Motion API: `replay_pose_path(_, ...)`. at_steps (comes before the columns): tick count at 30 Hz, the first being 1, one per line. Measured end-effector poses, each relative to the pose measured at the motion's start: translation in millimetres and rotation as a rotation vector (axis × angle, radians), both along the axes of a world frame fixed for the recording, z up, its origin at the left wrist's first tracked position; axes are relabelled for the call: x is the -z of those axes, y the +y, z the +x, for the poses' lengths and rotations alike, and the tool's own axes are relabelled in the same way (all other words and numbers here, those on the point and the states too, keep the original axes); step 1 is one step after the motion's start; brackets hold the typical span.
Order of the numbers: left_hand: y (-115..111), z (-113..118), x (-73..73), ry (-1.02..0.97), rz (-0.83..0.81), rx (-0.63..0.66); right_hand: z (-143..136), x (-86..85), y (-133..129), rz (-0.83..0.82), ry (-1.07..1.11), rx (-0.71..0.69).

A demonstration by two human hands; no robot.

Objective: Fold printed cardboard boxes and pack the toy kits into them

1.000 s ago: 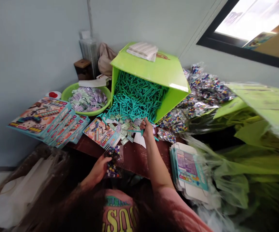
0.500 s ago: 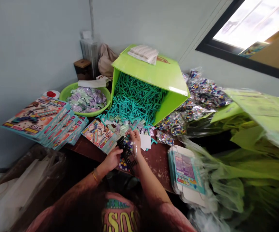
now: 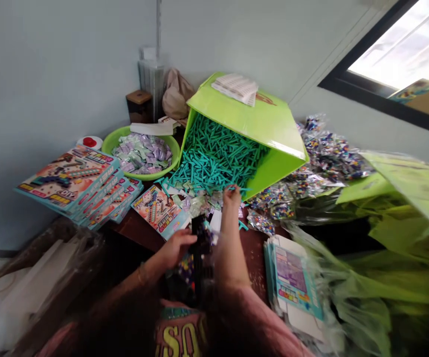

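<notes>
My left hand (image 3: 179, 248) is closed on a dark, blurred black grid panel (image 3: 198, 238), with a clear packet of small coloured pieces (image 3: 187, 270) close by it. At the mouth of the green bin (image 3: 279, 168), my right hand (image 3: 232, 196) pinches a teal plastic stick (image 3: 243, 189), its fingertips at the front of the heap of teal sticks (image 3: 214, 163). Small green and purple sachets (image 3: 195, 202) lie scattered below the heap. A white card (image 3: 215, 220) is partly hidden by my right forearm.
At left are a stack of printed boxes (image 3: 69, 181), a single box (image 3: 160, 210) and a green basket (image 3: 106, 144) of sachets. On the right lie bagged coloured pieces (image 3: 329, 148), flat cartons (image 3: 292, 277) and green plastic sheeting (image 3: 403, 263).
My right hand has moved away from the black panel, forward to the teal sticks. My left hand keeps the panel, now more upright in view. The camera view has shifted a little.
</notes>
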State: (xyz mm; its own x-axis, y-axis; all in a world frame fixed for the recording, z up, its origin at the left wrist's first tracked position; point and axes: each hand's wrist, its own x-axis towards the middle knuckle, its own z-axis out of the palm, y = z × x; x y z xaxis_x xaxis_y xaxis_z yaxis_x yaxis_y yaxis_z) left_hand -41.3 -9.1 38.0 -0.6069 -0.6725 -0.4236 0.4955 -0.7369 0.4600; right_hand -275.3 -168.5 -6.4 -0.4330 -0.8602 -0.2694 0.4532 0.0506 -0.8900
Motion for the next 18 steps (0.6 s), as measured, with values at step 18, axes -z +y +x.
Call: replay_pose_path(18,4,35,26.1,-0.122,0.291,-0.34,9,14.5,-39,0.108,0.507,-0.165)
